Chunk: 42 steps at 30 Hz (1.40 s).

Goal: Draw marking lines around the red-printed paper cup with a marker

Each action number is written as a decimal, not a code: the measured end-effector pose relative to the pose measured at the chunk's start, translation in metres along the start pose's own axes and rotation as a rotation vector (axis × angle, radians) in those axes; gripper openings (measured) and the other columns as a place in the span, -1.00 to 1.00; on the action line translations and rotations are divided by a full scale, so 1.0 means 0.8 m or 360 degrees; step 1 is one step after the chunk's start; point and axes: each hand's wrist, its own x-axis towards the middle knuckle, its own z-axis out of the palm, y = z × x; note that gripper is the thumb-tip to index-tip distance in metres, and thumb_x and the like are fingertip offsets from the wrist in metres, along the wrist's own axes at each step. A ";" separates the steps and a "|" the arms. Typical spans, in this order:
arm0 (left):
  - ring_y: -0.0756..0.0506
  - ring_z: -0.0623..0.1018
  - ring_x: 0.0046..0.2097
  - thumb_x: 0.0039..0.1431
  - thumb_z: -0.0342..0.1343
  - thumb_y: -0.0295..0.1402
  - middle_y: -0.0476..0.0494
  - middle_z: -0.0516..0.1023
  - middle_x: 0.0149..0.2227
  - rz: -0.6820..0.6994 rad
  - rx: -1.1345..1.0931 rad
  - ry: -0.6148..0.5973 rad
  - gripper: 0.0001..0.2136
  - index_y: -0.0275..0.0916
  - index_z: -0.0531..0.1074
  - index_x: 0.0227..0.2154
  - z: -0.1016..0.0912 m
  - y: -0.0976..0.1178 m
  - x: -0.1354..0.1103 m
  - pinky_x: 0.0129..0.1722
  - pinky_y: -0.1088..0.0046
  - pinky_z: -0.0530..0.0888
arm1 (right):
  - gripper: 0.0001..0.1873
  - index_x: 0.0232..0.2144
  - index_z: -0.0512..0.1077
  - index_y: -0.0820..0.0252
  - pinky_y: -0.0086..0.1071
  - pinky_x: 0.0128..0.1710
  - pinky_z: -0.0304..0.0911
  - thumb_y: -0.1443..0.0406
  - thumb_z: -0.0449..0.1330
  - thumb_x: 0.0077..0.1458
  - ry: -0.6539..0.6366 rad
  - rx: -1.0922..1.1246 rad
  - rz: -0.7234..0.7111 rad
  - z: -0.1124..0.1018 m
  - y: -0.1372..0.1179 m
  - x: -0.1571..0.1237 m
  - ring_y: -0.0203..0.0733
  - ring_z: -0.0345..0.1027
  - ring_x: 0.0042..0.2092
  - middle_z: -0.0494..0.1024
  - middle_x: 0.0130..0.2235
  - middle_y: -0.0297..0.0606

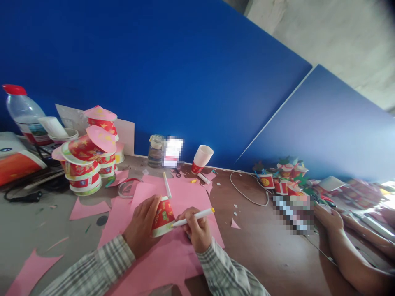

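My left hand [143, 224] is closed around a red paper cup [162, 218] that lies tilted on its side, with gold print and a pale green rim. In my right hand [196, 229] is a white marker pen [194, 216] with a yellow end, held like a writing tool. Its tip touches or nearly touches the cup's rim. Both hands are over pink paper sheets [200, 201]. Another white marker [166, 185] lies on the paper behind the cup, and a small yellow cap [193, 181] lies farther back.
Stacked red cups with pink cone tops [83, 164] stand at left, near a plastic bottle [26, 111] and clear tape roll [128, 188]. A jar [156, 150], bright phone [173, 151] and white cups [203, 155] stand by the blue partition [185, 74]. Another person's arms [345, 242] are at right.
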 end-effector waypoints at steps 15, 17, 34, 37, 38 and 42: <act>-0.24 0.23 -0.03 -0.23 0.02 0.01 -0.29 0.22 -0.06 0.0004 0.0016 -0.0009 -0.21 -0.27 -0.16 0.03 0.002 -0.003 -0.002 -0.12 0.15 0.30 | -0.69 -0.62 0.44 0.25 -0.59 -0.76 -0.01 0.12 0.14 -0.07 0.0017 -0.0048 -0.0019 0.002 0.001 0.000 -0.39 0.10 -0.71 0.38 -0.70 -0.38; -0.25 0.24 -0.03 -0.24 0.03 0.00 -0.30 0.22 -0.07 0.0005 0.0017 -0.0012 -0.20 -0.27 -0.16 0.03 0.002 -0.002 -0.002 -0.12 0.16 0.30 | -0.69 -0.63 0.44 0.25 -0.59 -0.76 -0.01 0.12 0.14 -0.08 0.0019 -0.0052 -0.0019 0.002 0.001 0.000 -0.39 0.08 -0.72 0.37 -0.70 -0.39; -0.25 0.24 -0.04 -0.23 0.01 0.01 -0.30 0.21 -0.07 -0.0008 -0.0003 -0.0021 -0.21 -0.26 -0.17 0.04 0.002 -0.002 -0.001 -0.13 0.16 0.31 | -0.71 -0.62 0.45 0.25 -0.60 -0.75 -0.02 0.15 0.15 -0.07 -0.0007 -0.0002 0.0005 -0.001 0.006 0.001 -0.40 0.07 -0.71 0.35 -0.71 -0.40; -0.25 0.24 -0.04 -0.22 0.01 -0.01 -0.31 0.22 -0.07 -0.0018 -0.0003 -0.0016 -0.22 -0.27 -0.17 0.03 0.002 -0.001 -0.001 -0.13 0.15 0.30 | -0.71 -0.62 0.45 0.25 -0.60 -0.76 -0.03 0.14 0.14 -0.07 0.0004 0.0026 0.0011 0.000 0.006 0.001 -0.40 0.07 -0.71 0.33 -0.73 -0.42; -0.25 0.24 -0.04 -0.22 0.01 -0.01 -0.31 0.22 -0.07 -0.0018 -0.0003 -0.0017 -0.22 -0.27 -0.17 0.03 0.002 -0.001 -0.001 -0.13 0.15 0.30 | -0.71 -0.62 0.45 0.25 -0.60 -0.76 -0.03 0.14 0.14 -0.07 0.0003 0.0036 0.0017 0.000 0.005 0.001 -0.40 0.07 -0.72 0.33 -0.73 -0.41; -0.26 0.24 -0.04 -0.23 0.02 -0.01 -0.29 0.22 -0.07 -0.0019 -0.0003 -0.0014 -0.22 -0.24 -0.17 0.03 0.002 0.000 -0.001 -0.13 0.14 0.31 | -0.70 -0.64 0.45 0.26 -0.60 -0.78 -0.05 0.14 0.17 -0.10 -0.0005 0.0086 0.0044 0.000 0.006 0.002 -0.41 0.07 -0.74 0.37 -0.73 -0.38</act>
